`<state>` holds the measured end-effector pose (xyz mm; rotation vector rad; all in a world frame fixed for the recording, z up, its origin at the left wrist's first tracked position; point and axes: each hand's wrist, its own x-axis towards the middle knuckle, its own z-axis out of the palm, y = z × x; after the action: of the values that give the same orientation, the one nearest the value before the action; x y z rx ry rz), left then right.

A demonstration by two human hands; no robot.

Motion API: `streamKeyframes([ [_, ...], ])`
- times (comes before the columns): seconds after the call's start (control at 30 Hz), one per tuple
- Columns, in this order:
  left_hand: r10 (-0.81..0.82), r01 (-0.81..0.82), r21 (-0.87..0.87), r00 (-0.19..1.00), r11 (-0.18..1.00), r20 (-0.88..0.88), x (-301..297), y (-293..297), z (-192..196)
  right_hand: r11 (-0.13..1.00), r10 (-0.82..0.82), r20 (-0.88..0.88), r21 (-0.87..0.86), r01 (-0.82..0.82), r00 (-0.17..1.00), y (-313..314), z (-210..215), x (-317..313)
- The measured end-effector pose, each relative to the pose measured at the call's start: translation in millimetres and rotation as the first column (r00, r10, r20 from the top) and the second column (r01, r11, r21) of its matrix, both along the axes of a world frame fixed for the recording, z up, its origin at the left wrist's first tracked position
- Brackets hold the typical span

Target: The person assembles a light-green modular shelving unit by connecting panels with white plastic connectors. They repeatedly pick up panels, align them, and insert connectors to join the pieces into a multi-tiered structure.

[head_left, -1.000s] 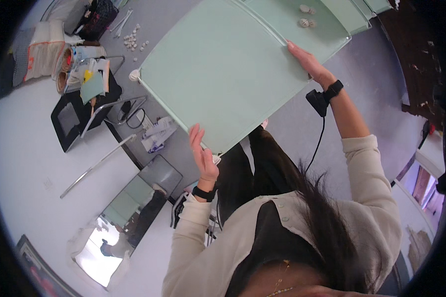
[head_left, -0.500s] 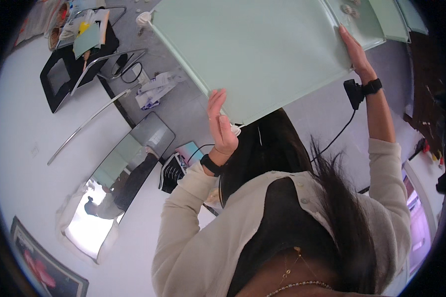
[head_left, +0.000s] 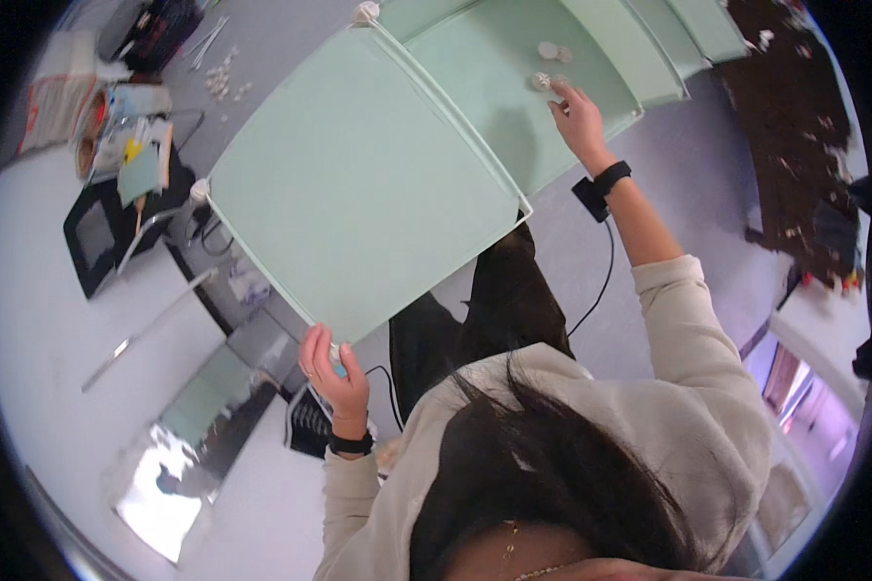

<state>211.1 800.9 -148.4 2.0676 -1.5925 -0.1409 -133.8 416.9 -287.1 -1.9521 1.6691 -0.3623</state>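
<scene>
A large pale green panel unit point(head_left: 358, 174) with thin raised edges stands in front of me. White round connectors sit at its corners, one point(head_left: 201, 190) at the left and another point(head_left: 365, 12) at the top. My left hand point(head_left: 337, 382) grips the unit's near left corner, fingers on the outer side and thumb on the other. My right hand point(head_left: 581, 126) reaches over the adjoining recessed green panel point(head_left: 494, 58). Its slightly bent fingers are apart, tips right beside a loose white round connector point(head_left: 541, 81). More whitish round pieces point(head_left: 552, 50) lie just beyond it.
Small white pieces point(head_left: 223, 79) are scattered on the grey floor at the far left. A black chair point(head_left: 87, 232) with metal tubing holds assorted items by the left wall. A mirror point(head_left: 194, 416) leans there. Dark brown ragged material point(head_left: 794, 126) lies at the right.
My right hand has left the panel's right edge and moved over the recessed panel to the loose connector. The panel unit appears lower and farther left in view, with my left hand still at its corner.
</scene>
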Motion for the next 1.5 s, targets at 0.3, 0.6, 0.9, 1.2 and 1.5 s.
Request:
streamKeyframes([
  [0.3,0.460,0.052,0.458,-0.146,0.887,-0.876,-188,-117,-28,0.918,0.353,-0.169,-0.129,-0.376,0.920,-56,-43,-1],
  [0.6,0.127,-0.200,0.289,-0.573,0.936,-0.810,-209,-162,-68,0.846,0.210,0.504,0.336,-0.414,0.838,0,49,-17],
  [0.9,0.136,-0.201,0.254,-0.465,0.946,-0.875,-210,-157,-72,0.767,0.432,0.622,0.127,-0.629,0.653,106,103,-17],
  [1.2,0.151,-0.139,0.249,-0.496,0.958,-0.855,-205,-156,-76,0.794,0.601,0.418,-0.221,-0.566,0.681,120,89,-16],
  [1.5,0.157,-0.119,0.242,-0.482,0.963,-0.862,-203,-153,-76,0.716,0.696,0.319,-0.364,-0.596,0.643,117,85,-13],
])
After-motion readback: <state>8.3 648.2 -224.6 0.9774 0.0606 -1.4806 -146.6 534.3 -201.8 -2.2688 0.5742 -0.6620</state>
